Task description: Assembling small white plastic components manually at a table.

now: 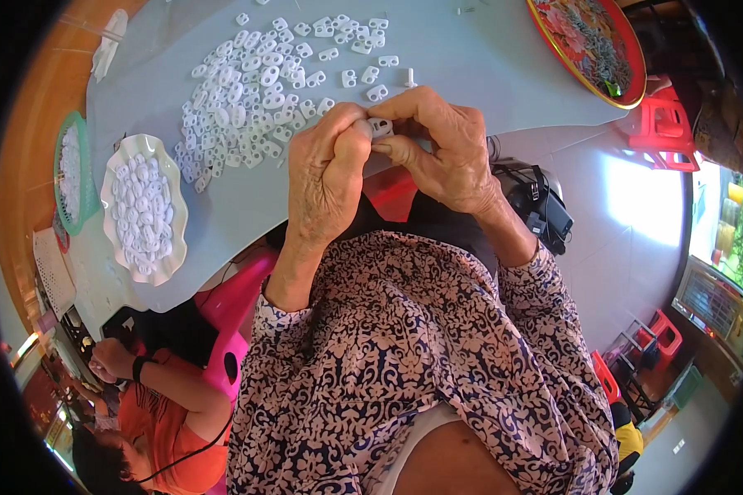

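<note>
Between my two hands, just off the near edge of the table, is a white plastic cord lock with dark holes. My left hand is closed, its fingers pinching the piece from the left. From the other side my right hand grips it between thumb and forefinger. My fingertips cover part of it. Many similar two-hole white cord locks lie spread over the grey-blue table beyond my left hand. A small white plastic peg stands upright on the tabletop above my right hand.
A scalloped white dish and a green basket at left hold more white pieces. A round red-rimmed tray at far right holds small grey metal parts. A person in orange sits at lower left; red stools stand right.
</note>
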The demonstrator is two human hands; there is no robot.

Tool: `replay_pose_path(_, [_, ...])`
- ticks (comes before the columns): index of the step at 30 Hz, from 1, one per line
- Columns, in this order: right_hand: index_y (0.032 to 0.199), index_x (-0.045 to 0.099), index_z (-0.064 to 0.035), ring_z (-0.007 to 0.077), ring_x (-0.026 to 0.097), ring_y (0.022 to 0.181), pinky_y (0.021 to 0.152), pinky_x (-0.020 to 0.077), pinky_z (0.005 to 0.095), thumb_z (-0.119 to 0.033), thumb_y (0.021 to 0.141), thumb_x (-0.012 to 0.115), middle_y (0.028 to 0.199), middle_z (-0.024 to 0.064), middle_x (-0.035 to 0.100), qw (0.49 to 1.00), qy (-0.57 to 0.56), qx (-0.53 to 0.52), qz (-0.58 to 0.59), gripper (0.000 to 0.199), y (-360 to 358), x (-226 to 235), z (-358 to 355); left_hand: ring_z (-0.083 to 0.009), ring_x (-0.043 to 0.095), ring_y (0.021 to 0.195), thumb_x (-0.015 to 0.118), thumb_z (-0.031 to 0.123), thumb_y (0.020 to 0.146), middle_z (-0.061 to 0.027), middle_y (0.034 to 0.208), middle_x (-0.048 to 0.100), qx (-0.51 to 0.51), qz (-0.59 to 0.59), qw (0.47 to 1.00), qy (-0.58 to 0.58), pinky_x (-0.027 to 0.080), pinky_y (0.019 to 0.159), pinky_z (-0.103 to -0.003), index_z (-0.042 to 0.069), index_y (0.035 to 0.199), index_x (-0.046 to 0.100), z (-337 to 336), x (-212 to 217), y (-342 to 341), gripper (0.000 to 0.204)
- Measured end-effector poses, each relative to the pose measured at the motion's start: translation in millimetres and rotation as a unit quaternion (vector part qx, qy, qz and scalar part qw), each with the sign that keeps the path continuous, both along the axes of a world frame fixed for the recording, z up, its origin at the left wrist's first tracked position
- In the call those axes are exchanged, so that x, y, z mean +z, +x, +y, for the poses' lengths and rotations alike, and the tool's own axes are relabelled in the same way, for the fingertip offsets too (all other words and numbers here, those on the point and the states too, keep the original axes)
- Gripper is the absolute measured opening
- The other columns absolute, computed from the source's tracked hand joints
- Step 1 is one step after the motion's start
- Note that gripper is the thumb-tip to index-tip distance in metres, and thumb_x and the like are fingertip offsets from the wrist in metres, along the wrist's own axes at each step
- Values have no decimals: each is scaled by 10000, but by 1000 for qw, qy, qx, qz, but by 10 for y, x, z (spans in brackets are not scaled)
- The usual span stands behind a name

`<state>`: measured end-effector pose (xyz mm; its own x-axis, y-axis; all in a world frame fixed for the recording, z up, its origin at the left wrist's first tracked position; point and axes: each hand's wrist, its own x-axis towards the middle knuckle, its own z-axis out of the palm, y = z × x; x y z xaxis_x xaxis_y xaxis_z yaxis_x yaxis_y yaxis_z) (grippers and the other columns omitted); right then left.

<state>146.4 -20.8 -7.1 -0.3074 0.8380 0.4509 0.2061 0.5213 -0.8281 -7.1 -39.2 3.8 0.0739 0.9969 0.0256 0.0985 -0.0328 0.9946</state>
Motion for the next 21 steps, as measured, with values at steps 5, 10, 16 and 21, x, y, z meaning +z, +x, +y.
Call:
replay_pose_path(5, [906,573,-13,192,626,634,556,490,277,-23,745,725,741,84,627,1000,-9,18,-4,221,-4,43,14,-80,333,617,450,139,879,-16,628,379,6,4,1000,-21,328,528,-257,-16,754,459,-19,39,15,199])
replay_pose_path(10, [888,591,-7,173,621,629,558,488,266,-11,764,710,737,84,635,1000,-22,13,-3,172,23,51,-1,-72,319,601,451,135,878,-8,614,367,16,-6,1000,-11,310,509,-258,-15,740,450,-34,28,52,204])
replay_pose_path(16, [989,624,4,104,581,619,570,477,240,-27,829,651,725,54,629,992,-118,27,34,164,40,82,9,-64,302,567,476,168,916,5,583,330,16,4,998,59,270,477,-257,1,749,455,-31,-51,6,238])
replay_pose_path(21, [1025,624,12,76,552,623,570,466,223,-68,894,589,713,27,608,985,-161,40,55,158,63,117,63,-73,333,565,484,173,927,-5,584,372,19,17,998,64,295,482,-258,2,783,481,-4,-45,27,224])
